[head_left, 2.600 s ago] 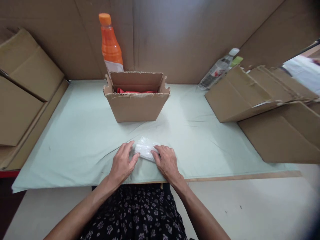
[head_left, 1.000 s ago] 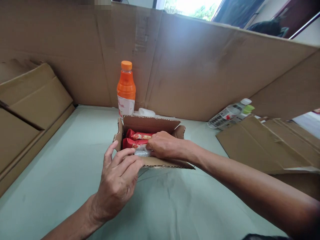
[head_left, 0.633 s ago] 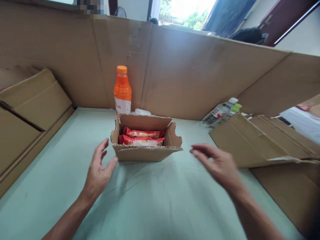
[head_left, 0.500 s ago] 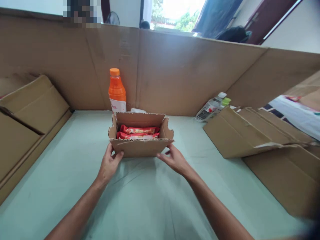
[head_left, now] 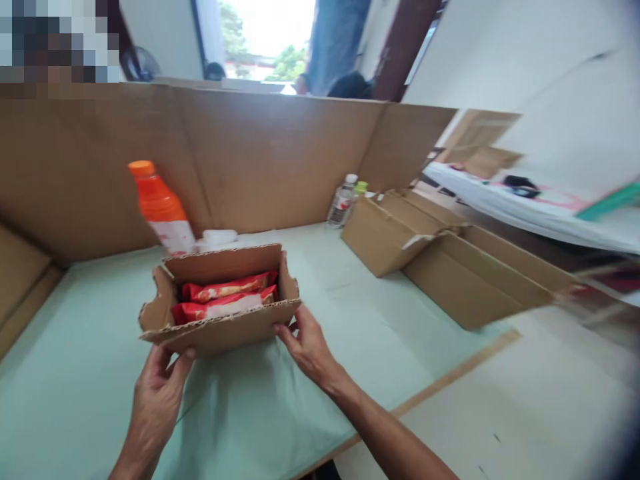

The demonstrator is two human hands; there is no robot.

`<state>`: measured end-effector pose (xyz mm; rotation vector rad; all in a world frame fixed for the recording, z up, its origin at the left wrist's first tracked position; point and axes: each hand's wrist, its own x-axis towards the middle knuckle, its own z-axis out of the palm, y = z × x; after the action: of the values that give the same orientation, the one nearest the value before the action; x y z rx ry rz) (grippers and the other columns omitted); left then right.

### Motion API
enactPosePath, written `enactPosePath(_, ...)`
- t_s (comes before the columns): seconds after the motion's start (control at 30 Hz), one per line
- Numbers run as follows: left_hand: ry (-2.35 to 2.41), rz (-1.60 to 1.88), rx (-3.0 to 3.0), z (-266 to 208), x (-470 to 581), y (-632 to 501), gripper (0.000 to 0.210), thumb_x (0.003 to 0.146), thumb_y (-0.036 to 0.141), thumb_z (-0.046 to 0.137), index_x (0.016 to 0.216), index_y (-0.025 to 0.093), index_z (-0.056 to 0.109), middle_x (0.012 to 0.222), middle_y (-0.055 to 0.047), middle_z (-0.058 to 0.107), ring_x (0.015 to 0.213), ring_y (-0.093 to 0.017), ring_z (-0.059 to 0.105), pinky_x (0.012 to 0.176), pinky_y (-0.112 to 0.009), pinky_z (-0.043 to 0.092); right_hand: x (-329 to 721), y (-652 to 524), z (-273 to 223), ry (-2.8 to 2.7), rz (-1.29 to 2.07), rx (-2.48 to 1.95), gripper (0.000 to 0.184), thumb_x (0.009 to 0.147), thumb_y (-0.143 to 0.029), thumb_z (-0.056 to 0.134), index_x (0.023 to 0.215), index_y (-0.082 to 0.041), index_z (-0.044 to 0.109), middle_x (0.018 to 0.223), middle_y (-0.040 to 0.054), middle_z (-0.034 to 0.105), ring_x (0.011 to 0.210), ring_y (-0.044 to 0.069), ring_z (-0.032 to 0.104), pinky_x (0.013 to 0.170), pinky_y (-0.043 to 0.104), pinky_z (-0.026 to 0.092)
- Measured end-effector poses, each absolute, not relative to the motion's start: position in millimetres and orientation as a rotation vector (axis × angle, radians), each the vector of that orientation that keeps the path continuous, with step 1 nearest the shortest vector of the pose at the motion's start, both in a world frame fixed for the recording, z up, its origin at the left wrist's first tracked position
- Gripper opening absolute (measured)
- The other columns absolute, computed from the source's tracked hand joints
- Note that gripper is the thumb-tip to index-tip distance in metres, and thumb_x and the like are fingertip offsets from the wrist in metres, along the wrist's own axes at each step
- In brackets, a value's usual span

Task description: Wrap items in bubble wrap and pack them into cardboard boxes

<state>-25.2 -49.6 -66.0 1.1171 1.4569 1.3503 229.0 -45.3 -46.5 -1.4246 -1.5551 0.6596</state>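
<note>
Moved: clear packet [head_left: 234, 305], on the cloth [head_left: 345, 293] under both hands in the first frame, now in the box [head_left: 230, 332]; hands now on the box; view swung right.
Clear packet: pale, lies along the front red pack, inside the box; partly hidden by the front wall.
Red packs [head_left: 227, 288]: two, side by side lengthwise in the box, one behind the other.
Box: top open, ragged edges, near front of cloth; can't tell if base is lifted.
Left hand [head_left: 159, 393]: gripping box's lower left front corner, thumb on front wall.
Right hand [head_left: 311, 347]: gripping box's right front corner, thumb on front, fingers round the side.
Orange bottle [head_left: 163, 207]: behind box's left end, by the cardboard wall [head_left: 275, 153].
White item [head_left: 220, 236]: just right of orange bottle, blurred.
Clear bottle [head_left: 343, 203]: far right, against the wall, green cap [head_left: 361, 188] beside it.
Cartons [head_left: 380, 237]: two on the right, touching; another at left edge.
Window [head_left: 270, 33]: bright, beyond the wall.
</note>
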Motion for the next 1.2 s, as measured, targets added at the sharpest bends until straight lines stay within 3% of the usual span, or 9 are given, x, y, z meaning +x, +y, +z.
enactPosePath(0.2, 1.129, 1.089, 1.281, -72.6, 93.7, -35.6, 0.054, 0.082, 0.049, 0.065, 0.126, 0.019, 0.058, 0.121, -0.008, 0.067, 0.116, -0.025, 0.06, 0.1, -0.037, 0.048, 342.8, -102.1, -48.9, -1.28, 0.478, -1.688, 0.034, 0.082, -0.033, 0.059, 0.111, -0.017, 0.062, 0.098, 0.0079, 0.069, 0.074, 0.019, 0.062, 0.066, 0.032, 0.055)
enactPosePath(0.37, 0.886, 0.864, 1.602, -69.6, 236.6, -21.2, 0.045, 0.084, 0.029, 0.055, 0.128, 0.019, 0.059, 0.123, -0.011, 0.062, 0.11, -0.024, 0.06, 0.095, -0.04, 0.049, 443.8, -182.7, -58.0, -0.895, 0.278, -1.967, 0.04, 0.078, -0.052, 0.063, 0.097, -0.017, 0.062, 0.088, 0.0088, 0.071, 0.071, 0.023, 0.067, 0.065, 0.034, 0.056)
enactPosePath(0.47, 0.868, 0.803, 1.685, -64.3, 311.5, -9.6, 0.042, 0.082, 0.02, 0.056, 0.123, 0.021, 0.063, 0.112, -0.009, 0.062, 0.101, -0.022, 0.06, 0.095, -0.04, 0.048, 474.2, -210.7, -68.9, -0.723, 0.154, -2.026, 0.049, 0.078, -0.056, 0.063, 0.108, -0.017, 0.061, 0.099, 0.0107, 0.071, 0.077, 0.024, 0.069, 0.068, 0.036, 0.057)
enactPosePath(0.57, 0.842, 0.72, 1.669, -63.6, 371.3, -3.7, 0.053, 0.081, 0.018, 0.058, 0.134, 0.016, 0.054, 0.104, -0.01, 0.065, 0.095, -0.022, 0.062, 0.091, -0.039, 0.05, 485.8, -216.4, -81.2, -0.672, 0.058, -1.956, 0.057, 0.082, -0.054, 0.06, 0.127, -0.019, 0.056, 0.12, 0.0127, 0.066, 0.103, 0.027, 0.066, 0.076, 0.039, 0.059)
enactPosePath(0.7, 0.729, 0.6, 1.66, -72.7, 415.1, -6.9, 0.078, 0.082, 0.022, 0.06, 0.151, 0.008, 0.028, 0.127, -0.019, 0.062, 0.105, -0.023, 0.064, 0.09, -0.036, 0.053, 490.1, -203.1, -94.1, -0.659, 0.049, -1.854, 0.067, 0.083, -0.053, 0.061, 0.14, -0.019, 0.049, 0.137, 0.016, 0.056, 0.121, 0.03, 0.058, 0.086, 0.044, 0.058)
enactPosePath(0.83, 0.534, 0.496, 1.747, -89.8, 407.0, -20.3, 0.074, 0.078, 0.022, 0.062, 0.147, 0.009, 0.038, 0.144, -0.02, 0.053, 0.127, -0.028, 0.056, 0.103, -0.04, 0.048, 494.2, -196.8, -100.2, -0.69, 0.062, -1.833, 0.074, 0.082, -0.051, 0.064, 0.145, -0.018, 0.045, 0.144, 0.0179, 0.049, 0.126, 0.031, 0.055, 0.088, 0.042, 0.058)
enactPosePath(0.93, 0.466, 0.455, 1.854, -105.6, 365.2, -34.1, 0.063, 0.075, 0.021, 0.062, 0.137, 0.01, 0.053, 0.141, -0.021, 0.056, 0.132, -0.034, 0.051, 0.111, -0.051, 0.04, 489.7, -206.8, -105.0, -0.69, 0.058, -1.888, 0.07, 0.082, -0.053, 0.063, 0.14, -0.016, 0.051, 0.138, 0.0176, 0.056, 0.122, 0.031, 0.059, 0.085, 0.039, 0.059)
enactPosePath(1.1, 0.469, 0.445, 2.077, -121.7, 255.3, -60.5, 0.042, 0.071, 0.014, 0.063, 0.113, 0.016, 0.069, 0.134, -0.014, 0.063, 0.138, -0.031, 0.044, 0.117, -0.049, 0.032, 460.4, -215.9, -125.5, -0.852, 0.082, -2.122, 0.062, 0.085, -0.056, 0.056, 0.13, -0.015, 0.061, 0.132, 0.0189, 0.062, 0.102, 0.033, 0.067, 0.056, 0.035, 0.055)
enactPosePath(1.2, 0.559, 0.412, 2.321, -119.3, 189.6, -74.9, 0.036, 0.082, 0.019, 0.06, 0.117, 0.016, 0.066, 0.144, -0.013, 0.055, 0.145, -0.029, 0.035, 0.118, -0.044, 0.032, 437.0, -191.6, -149.5, -1.326, -0.03, -2.007, 0.049, 0.09, -0.052, 0.05, 0.12, -0.018, 0.066, 0.132, 0.0172, 0.063, 0.114, 0.037, 0.063, 0.072, 0.044, 0.057)
